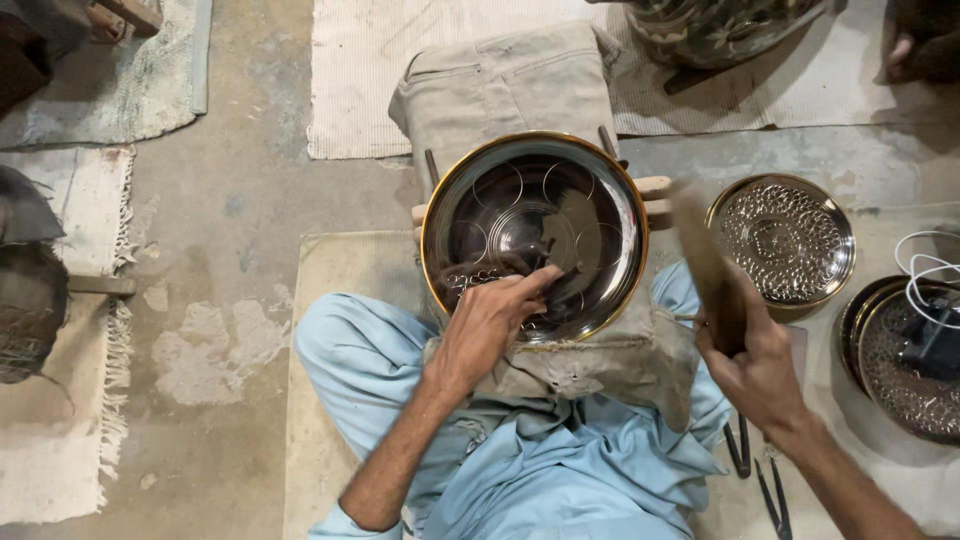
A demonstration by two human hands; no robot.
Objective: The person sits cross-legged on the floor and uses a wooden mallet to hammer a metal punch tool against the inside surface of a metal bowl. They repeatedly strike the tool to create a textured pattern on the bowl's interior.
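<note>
Under the left-hand fingers sits a round metal plate (535, 235), shiny, gold-rimmed, circles scribed on its face, partly engraved along the near edge. Left hand (487, 322) lies on the plate's near side, fingers pinched on a thin punch or chisel (553, 268) whose tip meets the plate just beyond the fingertips; the tool is mostly hidden by the fingers. Plate rests on a grey cloth-wrapped block (520, 90) that runs away from the fingers and down over the person's lap, with wooden pegs sticking out beside the rim.

Right hand (760, 365) is off to the right of the plate, not touching it, fingers clenched round the handle of a wooden mallet (705, 260), blurred, head raised above the knuckles and level with the plate's right rim.

Beyond the right-hand fingers, a finished embossed silver plate (782, 238) lies on the floor. Further right, more engraved plates (905, 365) in a stack with a white cable (925, 275) across them. Just below the right wrist, dark metal hand tools (755, 470) lie on the mat. Light blue clothing (520, 470) covers the crossed legs under both forearms.
</note>
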